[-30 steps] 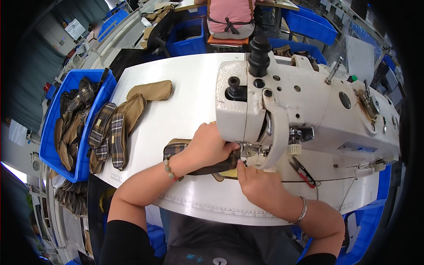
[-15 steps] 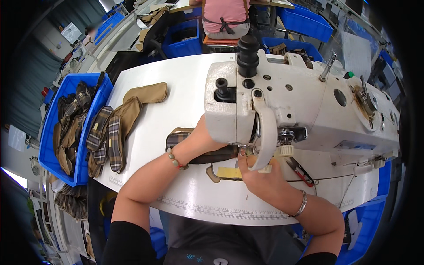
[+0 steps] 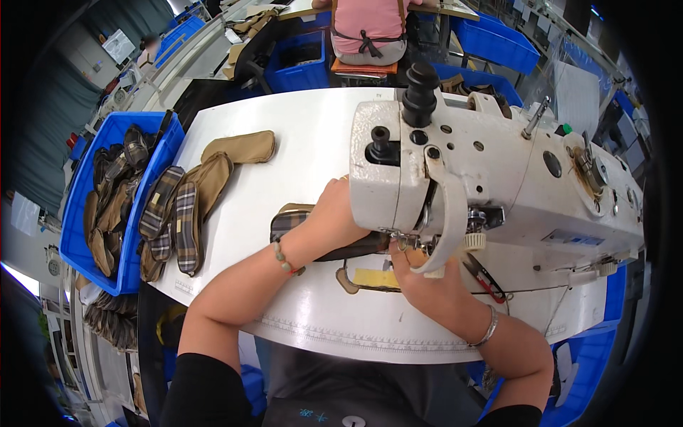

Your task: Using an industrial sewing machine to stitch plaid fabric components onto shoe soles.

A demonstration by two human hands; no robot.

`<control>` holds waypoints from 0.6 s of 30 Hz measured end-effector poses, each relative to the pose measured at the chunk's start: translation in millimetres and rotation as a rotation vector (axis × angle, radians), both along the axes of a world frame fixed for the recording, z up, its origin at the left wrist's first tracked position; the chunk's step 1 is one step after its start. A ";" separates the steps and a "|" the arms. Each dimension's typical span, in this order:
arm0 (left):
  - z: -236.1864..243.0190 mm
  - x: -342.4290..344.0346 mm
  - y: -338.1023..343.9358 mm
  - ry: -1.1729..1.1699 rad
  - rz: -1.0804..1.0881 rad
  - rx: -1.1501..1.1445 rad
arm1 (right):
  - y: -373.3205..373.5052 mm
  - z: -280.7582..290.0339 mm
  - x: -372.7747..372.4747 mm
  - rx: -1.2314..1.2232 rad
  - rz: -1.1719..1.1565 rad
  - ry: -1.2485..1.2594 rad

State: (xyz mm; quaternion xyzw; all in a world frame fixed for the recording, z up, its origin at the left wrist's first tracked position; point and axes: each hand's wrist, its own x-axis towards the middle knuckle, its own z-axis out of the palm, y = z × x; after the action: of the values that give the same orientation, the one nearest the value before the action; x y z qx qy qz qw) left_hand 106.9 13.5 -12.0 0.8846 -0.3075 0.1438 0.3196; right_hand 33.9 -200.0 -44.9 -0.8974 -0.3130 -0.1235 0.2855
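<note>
A plaid and brown fabric pouch (image 3: 288, 222) lies under the head of a white sewing machine (image 3: 491, 171). My left hand (image 3: 336, 217) rests over it from the left, and the machine head hides its fingertips. Close to the presser foot (image 3: 404, 240), my right hand (image 3: 430, 288) has bent fingers closed at the pouch's near edge, partly covered by the white lever. Just below the pouch, a brown piece with a yellow patch (image 3: 373, 277) lies flat on the table, reaching under my right hand.
Several plaid and brown pouches (image 3: 188, 220) lie at the table's left, beside a blue bin (image 3: 135, 263) full of similar ones. Red-handled thread snips (image 3: 487, 281) lie right of my right hand. A printed ruler (image 3: 356, 341) runs along the front edge. Another person (image 3: 366, 32) sits beyond.
The whole view has shifted slightly, with the machine now further right in the picture. Both hands stay at the pouch by the presser foot with little visible movement.
</note>
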 end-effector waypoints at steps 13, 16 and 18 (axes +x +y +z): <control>12.2 -38.8 15.8 -0.206 -0.184 0.261 | -6.8 23.0 21.4 0.038 0.153 -0.192; 8.2 -38.2 13.3 -0.177 -0.150 0.244 | -7.3 17.5 19.7 -0.067 0.109 -0.281; 8.3 -36.0 12.3 -0.135 -0.135 0.181 | -15.0 5.4 18.4 -0.129 0.094 -0.201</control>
State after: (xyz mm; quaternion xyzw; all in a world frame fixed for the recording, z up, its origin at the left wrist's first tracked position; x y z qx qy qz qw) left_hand 70.9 25.8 -3.7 0.8755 -0.3988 0.1526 0.2261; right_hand 52.3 -215.0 -39.5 -0.8814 -0.3890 -0.1787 0.1999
